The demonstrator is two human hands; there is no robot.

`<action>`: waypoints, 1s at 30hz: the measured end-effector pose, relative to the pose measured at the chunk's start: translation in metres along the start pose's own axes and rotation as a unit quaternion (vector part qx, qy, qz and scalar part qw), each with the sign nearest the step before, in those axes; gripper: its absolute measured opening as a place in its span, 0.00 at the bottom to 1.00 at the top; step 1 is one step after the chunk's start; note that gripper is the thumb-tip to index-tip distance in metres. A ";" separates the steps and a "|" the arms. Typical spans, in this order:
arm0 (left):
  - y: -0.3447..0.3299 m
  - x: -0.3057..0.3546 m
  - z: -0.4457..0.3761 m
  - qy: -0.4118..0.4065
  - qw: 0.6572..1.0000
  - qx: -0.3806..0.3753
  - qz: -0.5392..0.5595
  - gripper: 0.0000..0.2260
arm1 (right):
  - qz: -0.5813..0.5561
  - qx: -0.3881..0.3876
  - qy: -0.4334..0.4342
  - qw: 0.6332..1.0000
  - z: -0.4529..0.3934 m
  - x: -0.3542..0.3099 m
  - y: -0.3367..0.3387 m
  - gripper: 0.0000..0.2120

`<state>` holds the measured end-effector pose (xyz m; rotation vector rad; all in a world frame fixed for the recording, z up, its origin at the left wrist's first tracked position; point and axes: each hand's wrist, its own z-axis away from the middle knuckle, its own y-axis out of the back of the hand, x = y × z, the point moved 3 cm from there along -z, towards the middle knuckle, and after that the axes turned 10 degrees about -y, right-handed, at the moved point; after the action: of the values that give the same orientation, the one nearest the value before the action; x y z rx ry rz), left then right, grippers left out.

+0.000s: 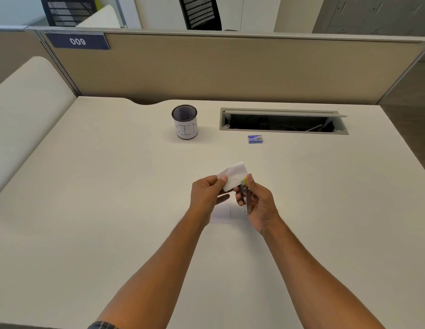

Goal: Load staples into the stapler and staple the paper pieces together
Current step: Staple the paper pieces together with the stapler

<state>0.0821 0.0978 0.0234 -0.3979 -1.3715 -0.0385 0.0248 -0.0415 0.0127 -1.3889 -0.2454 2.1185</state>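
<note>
Left hand (pixel 207 189) pinches thin white paper pieces (pixel 234 175) at their near edge, raised above the tabletop (pixel 111 210). Right hand (pixel 256 203) wraps closed around a small stapler (pixel 245 195), nose at the paper's corner. Paper looks light and floppy, so grip close to the stapling spot. Stapler looks rigid; squeeze near the front. Staple box (pixel 255 139) sits well apart.

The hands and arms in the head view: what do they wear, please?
Both hands, the left hand and the right hand, are bare: no gloves, and no rings or watch that I can see. The forearms are bare too. Only a dark patterned sleeve edge shows at the left arm's bottom.
</note>
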 end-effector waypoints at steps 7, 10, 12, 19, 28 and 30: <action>-0.011 -0.004 -0.001 -0.024 0.998 -0.032 -0.055 0.08 | 0.015 0.017 0.008 1.000 0.001 -0.004 0.014 0.21; -0.016 -0.005 -0.003 -0.034 0.996 -0.021 -0.080 0.05 | 0.029 0.030 0.006 0.999 0.003 -0.007 0.020 0.21; -0.019 -0.005 -0.003 -0.035 0.996 -0.017 -0.084 0.04 | 0.050 0.032 0.002 0.998 0.006 -0.009 0.023 0.20; -0.028 -0.002 -0.003 -0.043 0.992 -0.031 -0.112 0.06 | 0.084 0.039 0.001 0.996 0.015 -0.016 0.028 0.17; -0.028 0.003 0.000 -0.042 0.988 -0.043 -0.142 0.07 | 0.099 0.029 0.008 0.995 0.019 -0.020 0.018 0.20; -0.027 0.004 0.000 -0.046 0.987 -0.043 -0.150 0.08 | 0.106 0.027 0.009 0.994 0.019 -0.020 0.017 0.20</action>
<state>0.0758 0.0738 0.0345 -0.2649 -1.5150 -0.3329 0.0072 -0.0631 0.0287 -1.4567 -0.0323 2.2641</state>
